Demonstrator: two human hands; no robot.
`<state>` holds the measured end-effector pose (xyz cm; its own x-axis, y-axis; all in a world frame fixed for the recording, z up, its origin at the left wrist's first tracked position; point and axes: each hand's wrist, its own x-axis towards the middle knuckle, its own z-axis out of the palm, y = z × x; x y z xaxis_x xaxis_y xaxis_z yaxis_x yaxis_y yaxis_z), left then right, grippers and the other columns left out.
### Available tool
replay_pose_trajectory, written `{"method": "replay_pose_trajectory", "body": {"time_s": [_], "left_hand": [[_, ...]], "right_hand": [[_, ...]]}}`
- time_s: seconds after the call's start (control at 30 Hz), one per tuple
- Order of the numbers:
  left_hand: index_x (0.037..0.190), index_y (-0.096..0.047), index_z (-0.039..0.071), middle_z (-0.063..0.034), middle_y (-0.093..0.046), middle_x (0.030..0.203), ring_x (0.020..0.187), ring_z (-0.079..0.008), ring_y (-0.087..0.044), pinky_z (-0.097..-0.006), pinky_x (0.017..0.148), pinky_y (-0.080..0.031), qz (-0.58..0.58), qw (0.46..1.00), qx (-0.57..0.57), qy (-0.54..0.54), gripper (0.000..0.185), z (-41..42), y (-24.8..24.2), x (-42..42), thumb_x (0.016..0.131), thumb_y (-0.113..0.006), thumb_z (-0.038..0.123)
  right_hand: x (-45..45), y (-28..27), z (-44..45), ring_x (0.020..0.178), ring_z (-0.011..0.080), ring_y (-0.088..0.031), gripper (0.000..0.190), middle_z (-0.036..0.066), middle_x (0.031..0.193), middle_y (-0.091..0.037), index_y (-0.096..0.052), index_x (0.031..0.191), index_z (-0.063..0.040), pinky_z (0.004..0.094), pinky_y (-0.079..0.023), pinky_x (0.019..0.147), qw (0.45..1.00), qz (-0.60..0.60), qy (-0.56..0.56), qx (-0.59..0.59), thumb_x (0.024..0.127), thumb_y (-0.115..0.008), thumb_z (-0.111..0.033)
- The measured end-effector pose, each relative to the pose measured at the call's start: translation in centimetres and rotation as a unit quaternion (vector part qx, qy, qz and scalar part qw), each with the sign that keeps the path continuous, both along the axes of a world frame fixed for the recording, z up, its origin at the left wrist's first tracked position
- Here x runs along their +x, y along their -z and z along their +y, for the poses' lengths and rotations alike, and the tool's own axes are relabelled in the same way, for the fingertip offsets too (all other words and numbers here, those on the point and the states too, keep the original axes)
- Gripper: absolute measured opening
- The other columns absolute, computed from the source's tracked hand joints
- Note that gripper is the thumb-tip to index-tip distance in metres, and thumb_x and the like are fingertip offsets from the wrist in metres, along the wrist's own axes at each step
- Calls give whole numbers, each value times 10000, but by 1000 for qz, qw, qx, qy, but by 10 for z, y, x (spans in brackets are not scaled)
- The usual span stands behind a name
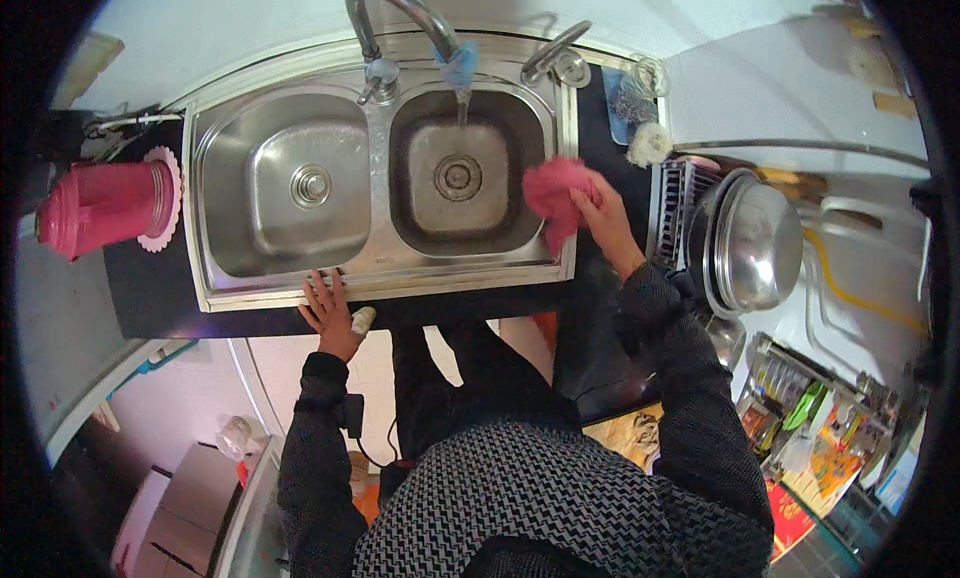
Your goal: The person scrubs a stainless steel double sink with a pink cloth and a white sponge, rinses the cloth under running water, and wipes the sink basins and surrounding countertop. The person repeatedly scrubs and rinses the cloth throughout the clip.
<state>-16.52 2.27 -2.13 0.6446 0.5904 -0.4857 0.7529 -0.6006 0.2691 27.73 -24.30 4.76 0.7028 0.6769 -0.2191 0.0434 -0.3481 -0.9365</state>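
Before me is a double-bowl stainless steel sink [379, 233]. Water runs from the curved faucet [409, 6], whose spout end is wrapped in blue plastic, into the right bowl [517, 139]. My right hand [609, 219] grips a pinkish-red cloth [559, 195], which lies over the right rim of that bowl and hangs partly over its edge. My left hand [330, 314] rests with fingers spread on the sink's front edge, below the left bowl [232, 195]. Its thumb has a pale wrapping [364, 321]. The left bowl holds only its drain strainer [310, 186].
A pink thermos [105, 203] stands at the left beside a scalloped mat [161, 233]. Behind the right bowl is a second tap [555, 53]. At the right are scrubbers [636, 107], a dark slatted rack [670, 210] and stacked metal basins [761, 240]. A shelf holds jars [780, 383].
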Motion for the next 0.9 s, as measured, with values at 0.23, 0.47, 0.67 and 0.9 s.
{"method": "replay_pose_trajectory", "body": {"time_s": [0.23, 0.47, 0.67, 0.9], "left_hand": [[1648, -29, 90, -253, 107, 1688, 1539, -491, 148, -713, 1134, 120, -10, 1000, 13, -10, 1105, -9, -3, 4, 863, -720, 446], [1627, -58, 5, -322, 89, 1663, 1518, -549, 131, -738, 1121, 113, 2, 999, 44, 20, 1106, -9, 4, 1, 869, -676, 522], [1634, -68, 18, -318, 79, 1668, 1524, -543, 113, -717, 1137, 104, 12, 999, 46, 20, 1097, -9, 2, 0, 878, -660, 550], [1645, -40, 60, -280, 96, 1683, 1543, -486, 140, -658, 1161, 142, -32, 997, 61, 28, 1112, -8, 4, -2, 845, -714, 439]], "right_hand": [[61, 12, 125, 1170, 379, -594, 373, 200, 1229, -638, -614, 1328, -37, 395, -455, 1027, 921, -382, -77, 26, 963, -636, -112], [86, 109, 263, 1216, 368, -592, 505, 215, 1331, -612, -569, 1396, -45, 426, -501, 1020, 883, -410, -221, 66, 893, -609, -17], [85, 104, 273, 1174, 329, -622, 392, 174, 1298, -641, -624, 1276, -49, 427, -558, 914, 951, -110, -265, 114, 885, -617, -27], [111, 72, 162, 1171, 400, -585, 404, 181, 1258, -609, -669, 1169, -59, 470, -504, 967, 868, -421, -256, -51, 769, -654, -11]]}}
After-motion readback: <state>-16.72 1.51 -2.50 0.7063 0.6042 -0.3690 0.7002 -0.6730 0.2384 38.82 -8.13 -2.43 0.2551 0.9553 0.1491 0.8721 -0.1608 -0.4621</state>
